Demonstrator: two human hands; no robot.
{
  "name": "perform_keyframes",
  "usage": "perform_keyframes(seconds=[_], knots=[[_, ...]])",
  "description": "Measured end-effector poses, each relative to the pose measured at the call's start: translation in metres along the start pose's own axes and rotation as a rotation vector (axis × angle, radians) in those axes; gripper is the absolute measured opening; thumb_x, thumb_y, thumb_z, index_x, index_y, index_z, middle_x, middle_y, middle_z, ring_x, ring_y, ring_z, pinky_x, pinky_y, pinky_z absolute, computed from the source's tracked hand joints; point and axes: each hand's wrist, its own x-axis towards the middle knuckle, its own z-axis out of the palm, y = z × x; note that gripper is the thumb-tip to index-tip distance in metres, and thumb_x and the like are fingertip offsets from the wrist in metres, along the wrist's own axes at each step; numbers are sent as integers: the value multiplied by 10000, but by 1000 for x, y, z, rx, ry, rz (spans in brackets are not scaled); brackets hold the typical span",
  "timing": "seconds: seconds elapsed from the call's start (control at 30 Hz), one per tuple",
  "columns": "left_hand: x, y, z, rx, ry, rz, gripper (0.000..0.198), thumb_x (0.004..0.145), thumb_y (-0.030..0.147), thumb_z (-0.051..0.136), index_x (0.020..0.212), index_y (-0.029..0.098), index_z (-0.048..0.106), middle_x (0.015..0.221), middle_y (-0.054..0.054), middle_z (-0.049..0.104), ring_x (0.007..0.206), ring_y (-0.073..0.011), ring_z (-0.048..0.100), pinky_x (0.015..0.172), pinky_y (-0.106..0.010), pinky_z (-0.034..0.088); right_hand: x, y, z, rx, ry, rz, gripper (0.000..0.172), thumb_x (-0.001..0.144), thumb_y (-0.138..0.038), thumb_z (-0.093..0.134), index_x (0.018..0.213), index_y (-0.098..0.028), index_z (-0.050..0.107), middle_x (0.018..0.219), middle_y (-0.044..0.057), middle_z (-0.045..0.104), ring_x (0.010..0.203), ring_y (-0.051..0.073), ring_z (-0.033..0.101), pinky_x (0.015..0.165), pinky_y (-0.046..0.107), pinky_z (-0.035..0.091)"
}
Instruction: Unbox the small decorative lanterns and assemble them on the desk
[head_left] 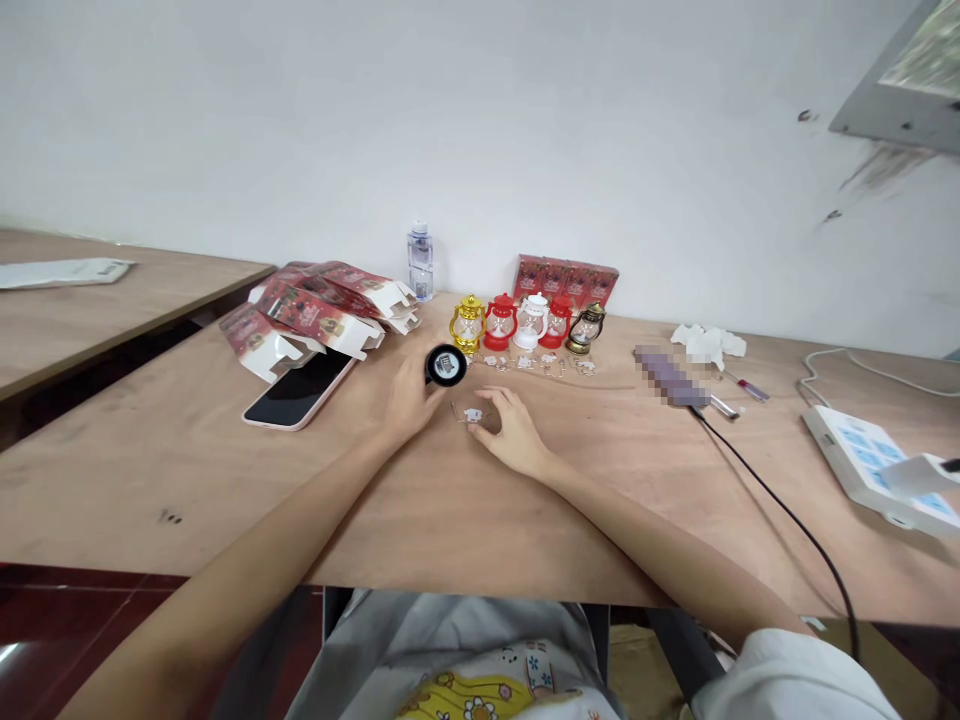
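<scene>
My left hand point(409, 400) is closed round a small black lantern point(446, 365) lying on its side, its round base turned toward me. My right hand point(510, 430) rests on the wooden table point(225, 470) with fingers curled beside a tiny white tag on a thin wire point(471, 413); whether the fingertips pinch it I cannot make out. Behind stand several little lanterns in a row: gold point(467, 323), red point(500, 321), white point(532, 320), another red point(557, 320) and bronze point(586, 328). More small white tags point(540, 362) lie in front of them.
Flattened red-and-white cartons point(315, 310) are piled at the left over a dark phone point(300, 392). Red boxes point(566, 278) and a small bottle point(420, 260) stand by the wall. At the right lie crumpled tissue point(709, 343), a blurred object point(667, 378) with a black cable point(780, 510), and a white power strip point(870, 460).
</scene>
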Motion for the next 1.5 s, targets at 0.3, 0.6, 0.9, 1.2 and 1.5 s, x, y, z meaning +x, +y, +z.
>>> perform_keyframes(seconds=[0.3,0.6,0.9,1.2,1.5], knots=[[2,5,-2,43,21,28,468,784,257,566,1233,192,450,1275,-115,467,1202,-236,464,1004,-409,403,8,1,13,53,-6,64,475,711,-241,687,1135,-188,482,1090,100,546,973,235,562,895,443,460],[1,7,-2,178,-131,83,453,793,270,585,1237,239,495,1203,-74,557,1104,-244,520,916,-378,384,8,-15,3,72,398,-198,73,868,-265,543,920,-223,573,967,57,580,962,190,560,861,361,457],[-1,21,-4,261,-238,183,544,756,217,609,1281,288,485,1156,-60,587,1037,-239,515,830,-355,351,15,4,-7,-121,433,-309,122,870,-299,563,837,-225,654,965,71,627,880,191,576,766,346,452],[-1,18,-5,320,-245,221,523,789,403,601,1285,276,497,1101,-75,614,964,-253,512,764,-367,338,13,5,-8,-122,313,-366,184,910,-265,468,908,-218,646,1098,86,659,984,198,623,864,374,483],[1,20,-9,393,-256,274,573,756,383,610,1292,225,485,1066,-77,661,890,-264,516,711,-373,313,19,9,-8,-259,308,-485,227,918,-221,419,846,-203,634,1096,100,675,858,192,661,755,348,511]])
